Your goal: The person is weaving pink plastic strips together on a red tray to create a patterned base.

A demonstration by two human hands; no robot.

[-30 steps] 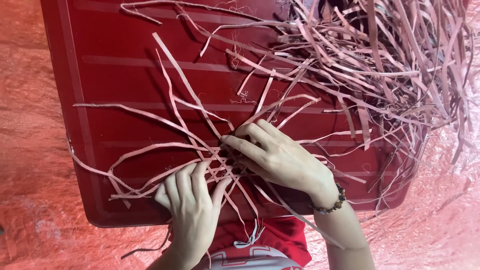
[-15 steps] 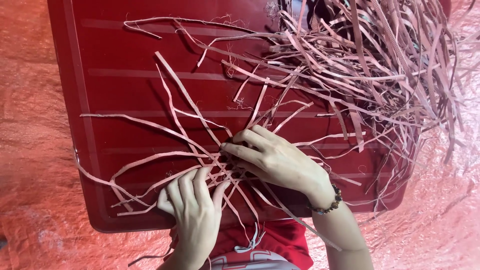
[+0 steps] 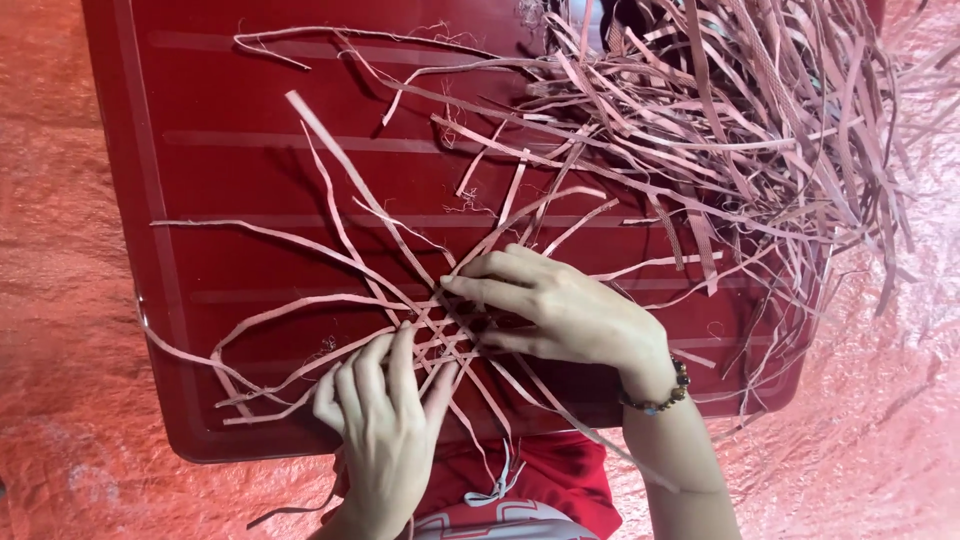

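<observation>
A red tray [image 3: 200, 150] fills most of the frame, lying on a reddish sheet [image 3: 60, 300] that shows along the left and right edges. Long pinkish strips [image 3: 300, 245] fan across the tray from left of centre and cross in a small woven patch [image 3: 445, 335] just below the middle of the frame.

The left hand [image 3: 385, 420] rises from the lower centre, palm down, its fingers straight and close together, pointing up the frame. The fingertips press flat on the lower left edge of the woven patch; it pins the strips and grips nothing.

The right hand [image 3: 565, 315] comes in from the lower right, forearm slanting upward, wrist bent so the fingers point left. Its fingers are curled and bunched over the patch, with thumb and forefinger pinched narrowly on a strip at the crossing. A bead bracelet [image 3: 655, 395] circles the wrist.

A loose heap of strips [image 3: 740, 130] crowds the upper right.
</observation>
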